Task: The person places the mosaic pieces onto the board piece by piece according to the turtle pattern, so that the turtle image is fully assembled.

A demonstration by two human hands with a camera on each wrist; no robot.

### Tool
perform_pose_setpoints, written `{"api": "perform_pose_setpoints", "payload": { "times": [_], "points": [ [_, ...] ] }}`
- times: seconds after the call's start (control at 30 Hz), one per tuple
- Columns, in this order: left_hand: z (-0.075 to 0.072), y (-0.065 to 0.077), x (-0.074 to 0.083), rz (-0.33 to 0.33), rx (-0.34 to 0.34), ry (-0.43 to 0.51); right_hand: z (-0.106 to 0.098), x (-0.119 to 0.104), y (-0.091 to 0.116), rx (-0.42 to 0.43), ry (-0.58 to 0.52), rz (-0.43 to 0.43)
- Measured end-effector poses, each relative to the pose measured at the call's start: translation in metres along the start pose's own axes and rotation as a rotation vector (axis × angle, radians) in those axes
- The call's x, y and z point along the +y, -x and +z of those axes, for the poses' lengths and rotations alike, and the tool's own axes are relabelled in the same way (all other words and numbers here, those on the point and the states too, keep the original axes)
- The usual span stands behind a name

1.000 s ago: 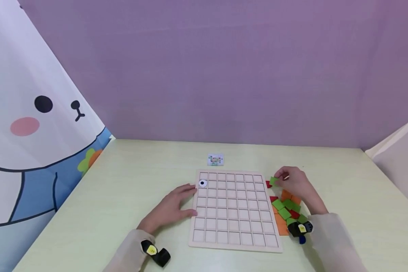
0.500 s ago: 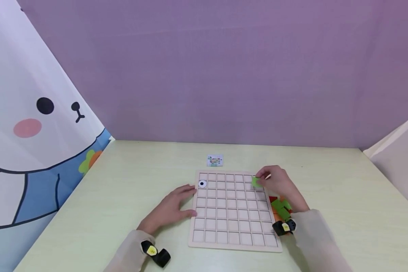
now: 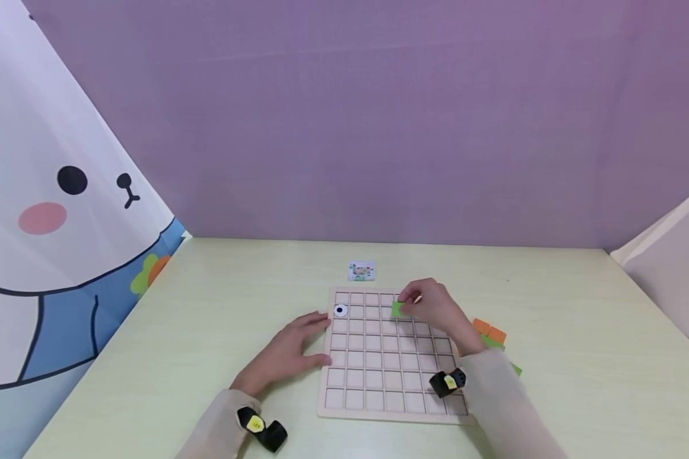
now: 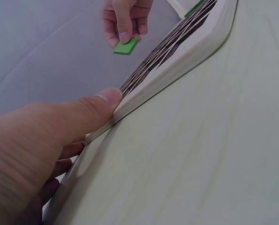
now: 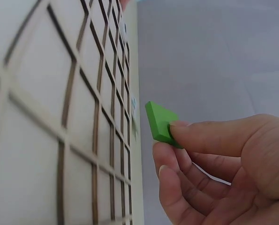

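Observation:
My right hand pinches a green square tile between thumb and fingers, raised over the back part of the pale wooden grid board. In the right wrist view the tile is tilted and apart from the grid. My left hand rests at the board's left edge, fingers extended, with the thumb touching the rim. A white round tile with a black dot, like an eye, sits in a cell of the leftmost column, second row from the back.
Orange tiles and green tiles lie right of the board, partly hidden by my right forearm. A small printed card lies behind the board. A purple cloth hangs along the table's back edge.
My right hand has carried the green tile leftward from beside the board to above its back rows. My left hand has stayed at the left edge.

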State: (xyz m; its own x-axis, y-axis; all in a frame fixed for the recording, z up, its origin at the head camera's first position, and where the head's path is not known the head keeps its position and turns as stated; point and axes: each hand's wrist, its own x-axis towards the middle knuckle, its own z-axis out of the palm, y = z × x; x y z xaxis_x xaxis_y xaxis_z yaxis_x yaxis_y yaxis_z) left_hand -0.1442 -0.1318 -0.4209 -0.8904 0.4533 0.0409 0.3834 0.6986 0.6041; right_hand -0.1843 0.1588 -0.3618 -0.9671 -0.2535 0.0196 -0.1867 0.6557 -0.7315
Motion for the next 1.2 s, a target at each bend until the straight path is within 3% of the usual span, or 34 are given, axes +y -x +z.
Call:
{"api": "perform_pose_setpoints", "payload": {
  "times": [0.2,0.63,1.2],
  "points": [
    [0.001,0.0,-0.001,-0.006,0.006,-0.013,0.015,-0.009,-0.004,-0.028,-0.01,-0.018],
    [0.0,0.0,0.001,0.001,0.006,-0.012,0.044,-0.034,-0.014,-0.077,-0.038,0.026],
    [-0.002,0.001,-0.003,0.06,0.011,-0.012,0.073,-0.054,-0.026,-0.158,-0.049,-0.018]
  ]
}}
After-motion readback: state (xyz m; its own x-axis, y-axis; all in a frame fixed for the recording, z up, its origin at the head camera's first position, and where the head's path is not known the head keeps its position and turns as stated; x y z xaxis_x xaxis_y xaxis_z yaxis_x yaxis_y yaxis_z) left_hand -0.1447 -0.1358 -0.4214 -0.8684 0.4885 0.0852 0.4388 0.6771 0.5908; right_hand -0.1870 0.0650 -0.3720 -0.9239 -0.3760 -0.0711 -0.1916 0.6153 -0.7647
